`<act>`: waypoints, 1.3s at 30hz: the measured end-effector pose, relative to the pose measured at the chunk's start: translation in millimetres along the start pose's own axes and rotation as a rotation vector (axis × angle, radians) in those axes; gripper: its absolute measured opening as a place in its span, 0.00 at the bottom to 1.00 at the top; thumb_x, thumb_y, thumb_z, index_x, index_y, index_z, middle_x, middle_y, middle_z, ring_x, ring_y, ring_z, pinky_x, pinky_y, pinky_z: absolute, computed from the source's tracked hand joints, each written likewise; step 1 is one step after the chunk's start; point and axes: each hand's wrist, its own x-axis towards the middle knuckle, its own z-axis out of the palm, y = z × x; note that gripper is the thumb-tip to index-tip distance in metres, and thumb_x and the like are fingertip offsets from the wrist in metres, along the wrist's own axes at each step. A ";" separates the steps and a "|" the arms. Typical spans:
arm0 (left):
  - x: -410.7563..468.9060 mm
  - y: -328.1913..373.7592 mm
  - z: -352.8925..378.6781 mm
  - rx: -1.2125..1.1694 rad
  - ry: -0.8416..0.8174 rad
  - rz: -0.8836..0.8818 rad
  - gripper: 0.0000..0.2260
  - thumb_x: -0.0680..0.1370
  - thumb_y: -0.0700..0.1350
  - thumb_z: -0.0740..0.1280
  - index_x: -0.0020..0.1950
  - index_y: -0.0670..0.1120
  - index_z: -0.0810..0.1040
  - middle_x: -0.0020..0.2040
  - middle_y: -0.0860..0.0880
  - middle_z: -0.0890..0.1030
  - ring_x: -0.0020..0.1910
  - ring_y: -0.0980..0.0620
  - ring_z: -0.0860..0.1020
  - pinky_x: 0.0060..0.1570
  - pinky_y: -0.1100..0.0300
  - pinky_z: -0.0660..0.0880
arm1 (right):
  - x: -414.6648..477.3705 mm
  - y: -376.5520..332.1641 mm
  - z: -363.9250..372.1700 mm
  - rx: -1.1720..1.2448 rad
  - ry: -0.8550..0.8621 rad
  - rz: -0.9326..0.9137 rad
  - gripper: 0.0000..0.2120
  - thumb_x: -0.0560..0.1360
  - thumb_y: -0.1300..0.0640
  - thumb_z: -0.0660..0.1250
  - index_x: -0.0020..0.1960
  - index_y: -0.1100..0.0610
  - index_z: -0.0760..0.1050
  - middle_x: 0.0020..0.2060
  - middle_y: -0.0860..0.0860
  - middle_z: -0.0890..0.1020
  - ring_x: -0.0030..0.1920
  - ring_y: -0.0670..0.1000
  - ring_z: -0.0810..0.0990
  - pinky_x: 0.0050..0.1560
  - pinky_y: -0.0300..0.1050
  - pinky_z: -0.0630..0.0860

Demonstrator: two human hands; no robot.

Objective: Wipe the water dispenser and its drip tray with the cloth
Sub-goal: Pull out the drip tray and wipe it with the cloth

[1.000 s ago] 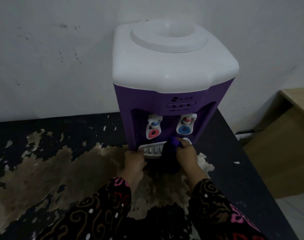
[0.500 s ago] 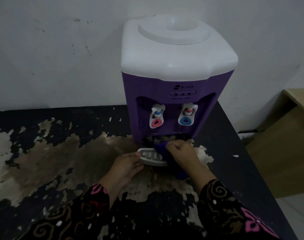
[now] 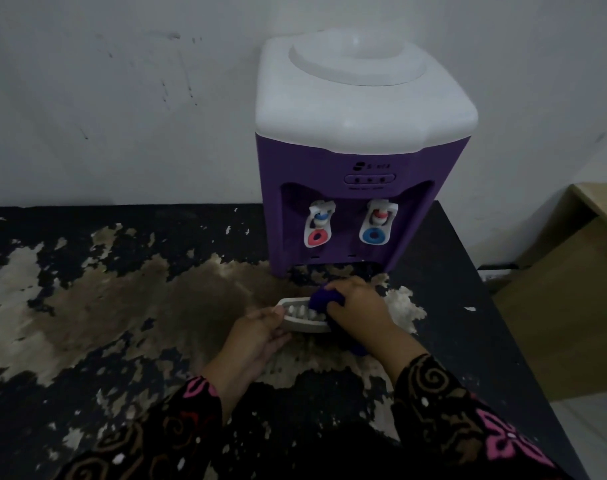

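Observation:
A purple water dispenser [image 3: 343, 188] with a white top stands against the wall on a worn black table [image 3: 87, 323]. Its white slotted drip tray [image 3: 300, 318] is out of the dispenser, lying on the table in front of it. My left hand [image 3: 257, 336] grips the tray's left end. My right hand [image 3: 359, 308] presses a bunched dark blue cloth [image 3: 324, 299] onto the tray's right part. The tray's right end is hidden under the cloth and hand.
Red [image 3: 316, 237] and blue [image 3: 374, 234] taps hang in the dispenser's recess. The tabletop's black coating is peeled in large pale patches. The table's right edge [image 3: 503, 306] drops beside a light wooden cabinet [image 3: 572, 289].
The drip tray has come out of the dispenser toward me and now lies on the table. Both hands moved back with it, the cloth still on the tray.

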 end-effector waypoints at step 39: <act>-17.9 18.0 13.7 0.048 -0.120 0.115 0.05 0.78 0.41 0.62 0.49 0.42 0.77 0.32 0.48 0.84 0.32 0.53 0.83 0.31 0.62 0.79 | 9.7 -50.2 -24.4 -0.300 -0.107 -0.378 0.09 0.76 0.53 0.60 0.54 0.54 0.74 0.48 0.55 0.80 0.48 0.56 0.77 0.40 0.43 0.66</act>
